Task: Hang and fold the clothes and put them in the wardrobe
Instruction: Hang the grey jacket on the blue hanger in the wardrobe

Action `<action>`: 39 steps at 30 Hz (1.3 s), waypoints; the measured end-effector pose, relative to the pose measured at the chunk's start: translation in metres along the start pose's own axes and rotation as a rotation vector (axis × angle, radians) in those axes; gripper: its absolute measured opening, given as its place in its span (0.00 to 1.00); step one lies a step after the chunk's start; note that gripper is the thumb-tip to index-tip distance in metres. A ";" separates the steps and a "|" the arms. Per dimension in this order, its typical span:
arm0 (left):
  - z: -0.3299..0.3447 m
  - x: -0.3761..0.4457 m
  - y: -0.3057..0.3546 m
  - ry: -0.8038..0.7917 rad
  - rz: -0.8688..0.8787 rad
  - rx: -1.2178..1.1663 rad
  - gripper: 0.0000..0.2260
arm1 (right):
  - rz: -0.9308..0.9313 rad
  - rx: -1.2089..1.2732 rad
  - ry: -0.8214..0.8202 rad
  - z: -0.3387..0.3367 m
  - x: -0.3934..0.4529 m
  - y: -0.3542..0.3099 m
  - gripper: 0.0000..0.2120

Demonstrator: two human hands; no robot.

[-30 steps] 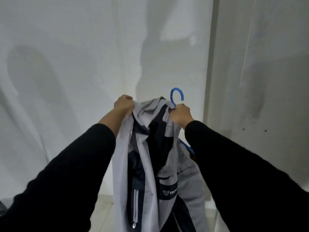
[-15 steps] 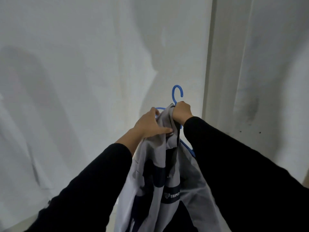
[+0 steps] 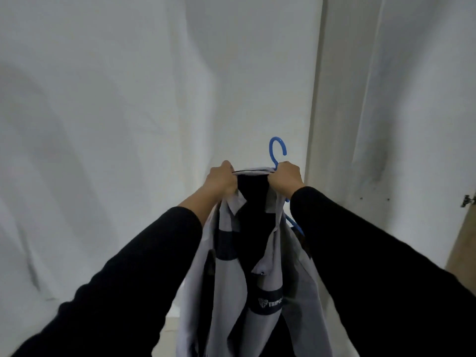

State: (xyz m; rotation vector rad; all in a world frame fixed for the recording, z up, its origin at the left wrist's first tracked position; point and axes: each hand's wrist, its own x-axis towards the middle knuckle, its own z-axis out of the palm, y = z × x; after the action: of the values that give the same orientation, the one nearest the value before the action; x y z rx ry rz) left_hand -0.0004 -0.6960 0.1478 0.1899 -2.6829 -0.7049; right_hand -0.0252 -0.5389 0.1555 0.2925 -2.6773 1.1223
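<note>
**Collar gripped at both ends, hanger off to the right**

Both hands are clenched on the jacket (image 3: 260, 253): the left hand (image 3: 221, 180) holds one end of the collar, the right hand (image 3: 284, 180) holds the other end together with the neck of the blue hanger (image 3: 278, 150). The collar is stretched level between them, and the garment hangs straight down. The hook rises above the right hand, so that hand is judged nearer for seating the left shoulder.
</note>
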 end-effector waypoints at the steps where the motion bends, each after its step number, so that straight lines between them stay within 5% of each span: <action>1: -0.006 0.006 0.002 -0.016 -0.023 -0.033 0.13 | -0.019 -0.015 -0.032 -0.002 -0.002 0.004 0.02; 5: -0.024 0.025 0.017 -0.006 -0.019 0.031 0.17 | -0.087 0.035 -0.167 -0.018 -0.010 0.013 0.16; 11: -0.024 0.046 0.019 0.014 -0.080 0.147 0.17 | -0.041 0.168 0.046 -0.063 -0.013 0.028 0.20; 17: -0.005 0.046 0.020 0.076 -0.222 0.051 0.14 | 0.031 0.289 0.097 -0.095 -0.018 0.053 0.19; 25: -0.007 0.039 0.023 0.069 -0.210 0.040 0.11 | 0.005 0.296 -0.009 -0.101 -0.022 0.053 0.20; 32: -0.015 0.024 0.015 0.114 -0.254 -0.210 0.11 | -0.039 0.302 -0.123 -0.103 -0.020 0.042 0.19; 39: -0.013 0.022 0.022 0.097 -0.204 -0.059 0.13 | -0.094 0.166 -0.095 -0.091 -0.012 0.030 0.20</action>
State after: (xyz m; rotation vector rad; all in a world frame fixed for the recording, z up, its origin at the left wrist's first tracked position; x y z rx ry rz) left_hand -0.0171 -0.6870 0.1759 0.4760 -2.5701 -0.8114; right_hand -0.0097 -0.4518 0.1940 0.5063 -2.6233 1.3347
